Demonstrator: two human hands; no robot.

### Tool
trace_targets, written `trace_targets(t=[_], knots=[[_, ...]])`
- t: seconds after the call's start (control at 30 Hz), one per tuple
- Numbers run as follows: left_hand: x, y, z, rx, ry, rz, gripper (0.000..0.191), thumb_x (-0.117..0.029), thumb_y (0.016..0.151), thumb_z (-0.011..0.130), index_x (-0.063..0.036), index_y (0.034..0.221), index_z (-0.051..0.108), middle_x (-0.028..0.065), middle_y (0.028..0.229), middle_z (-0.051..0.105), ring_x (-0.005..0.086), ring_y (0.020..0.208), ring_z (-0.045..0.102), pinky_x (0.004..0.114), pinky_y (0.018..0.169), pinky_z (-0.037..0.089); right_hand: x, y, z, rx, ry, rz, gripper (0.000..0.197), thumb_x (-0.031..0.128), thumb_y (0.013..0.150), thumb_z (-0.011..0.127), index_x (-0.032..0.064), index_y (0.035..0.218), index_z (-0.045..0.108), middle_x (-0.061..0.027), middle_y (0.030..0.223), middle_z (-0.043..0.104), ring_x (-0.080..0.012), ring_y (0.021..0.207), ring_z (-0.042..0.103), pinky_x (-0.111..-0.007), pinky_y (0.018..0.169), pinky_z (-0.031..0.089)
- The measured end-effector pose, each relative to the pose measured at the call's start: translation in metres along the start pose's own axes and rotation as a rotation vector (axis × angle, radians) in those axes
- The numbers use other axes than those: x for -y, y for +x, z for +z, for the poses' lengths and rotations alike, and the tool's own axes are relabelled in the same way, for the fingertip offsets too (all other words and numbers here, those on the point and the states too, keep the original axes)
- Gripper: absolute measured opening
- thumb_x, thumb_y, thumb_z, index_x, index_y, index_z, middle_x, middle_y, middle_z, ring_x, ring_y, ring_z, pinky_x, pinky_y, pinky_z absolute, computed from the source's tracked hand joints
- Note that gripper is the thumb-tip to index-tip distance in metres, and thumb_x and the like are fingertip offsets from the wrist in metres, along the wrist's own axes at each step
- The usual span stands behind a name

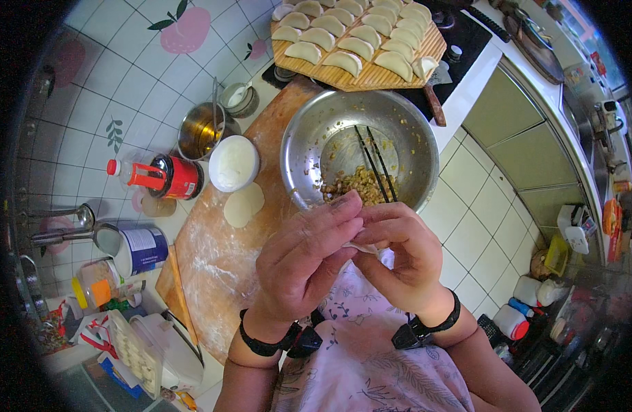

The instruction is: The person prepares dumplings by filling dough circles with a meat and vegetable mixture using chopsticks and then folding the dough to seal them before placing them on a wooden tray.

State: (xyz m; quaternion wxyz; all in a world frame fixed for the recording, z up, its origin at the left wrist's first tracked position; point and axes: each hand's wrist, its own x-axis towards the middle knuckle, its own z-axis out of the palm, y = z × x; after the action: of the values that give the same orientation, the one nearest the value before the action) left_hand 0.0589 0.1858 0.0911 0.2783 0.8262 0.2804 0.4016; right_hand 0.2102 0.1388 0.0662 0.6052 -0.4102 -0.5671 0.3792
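Observation:
My left hand [308, 257] and my right hand [403, 252] meet in front of my chest, fingertips pressed together around a pale dumpling wrapper [366, 247]. Most of the wrapper is hidden by my fingers, so whether it is filled cannot be seen. Just beyond my fingertips stands a wide stainless steel bowl [308, 139]. Chopped filling [365, 183] lies at its near side, and a pair of black chopsticks [375, 159] leans in it. One flat round wrapper [243, 205] rests on the floured wooden board [213, 257], to the left of the bowl.
Rows of folded dumplings [357, 46] fill a bamboo tray [346, 81] beyond the bowl. A white bowl of flour [234, 162], a metal pot with oil [200, 131] and a red-labelled bottle [166, 176] line the left side. A rolling pin [182, 293] lies along the board's left edge.

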Motion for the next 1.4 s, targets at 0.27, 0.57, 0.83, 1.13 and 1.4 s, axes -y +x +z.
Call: trace_targets(t=[0.27,0.57,0.83,1.13,1.4], knots=[[-0.003,0.004,-0.008,0.016,0.057,0.043,0.009,-0.005,0.081,0.057,-0.0019,0.089,0.058,0.0172,0.1,0.062,0.0325,0.1,0.058,0.039,0.087,0.045,0.012,0.004,-0.008,0.15,0.259,0.243,0.061,-0.005,0.075,0.061,0.0009,0.128,0.032,-0.0163,0.119,0.049,-0.023,0.109,0.05,-0.031,0.086,0.043],[0.001,0.003,0.005,-0.119,-0.163,-0.185,0.057,-0.022,0.076,0.067,0.0016,0.122,0.045,0.0165,0.122,0.051,0.0282,0.115,0.048,0.042,0.1,0.031,-0.001,-0.006,0.004,0.062,0.519,0.148,0.06,-0.011,0.078,0.051,-0.0002,0.131,0.026,-0.0175,0.123,0.046,-0.0251,0.112,0.049,-0.033,0.089,0.042],[0.002,-0.003,0.013,-0.092,-0.286,-0.188,0.048,-0.025,0.082,0.059,0.0022,0.12,0.046,0.0182,0.121,0.051,0.0295,0.11,0.051,0.042,0.1,0.031,-0.001,-0.006,0.01,-0.01,0.178,-0.007,0.033,-0.011,0.074,0.056,0.0008,0.104,0.057,-0.0195,0.112,0.054,-0.0304,0.106,0.054,-0.034,0.085,0.045],[0.001,0.003,0.0,0.08,-0.04,-0.09,0.045,-0.023,0.084,0.055,0.0017,0.12,0.045,0.0177,0.119,0.052,0.0317,0.11,0.051,0.043,0.099,0.033,0.009,-0.001,-0.001,0.101,-0.021,-0.027,0.035,-0.011,0.072,0.056,0.0017,0.104,0.059,-0.02,0.113,0.054,-0.0296,0.104,0.055,-0.033,0.082,0.046],[0.001,0.007,-0.006,0.164,0.312,0.134,0.028,-0.014,0.083,0.053,0.0019,0.106,0.053,0.0171,0.113,0.056,0.0297,0.102,0.056,0.042,0.093,0.04,0.006,-0.013,0.004,0.041,0.456,0.205,0.055,-0.011,0.08,0.049,0.002,0.129,0.031,-0.0172,0.121,0.049,-0.0215,0.111,0.049,-0.03,0.084,0.045]])
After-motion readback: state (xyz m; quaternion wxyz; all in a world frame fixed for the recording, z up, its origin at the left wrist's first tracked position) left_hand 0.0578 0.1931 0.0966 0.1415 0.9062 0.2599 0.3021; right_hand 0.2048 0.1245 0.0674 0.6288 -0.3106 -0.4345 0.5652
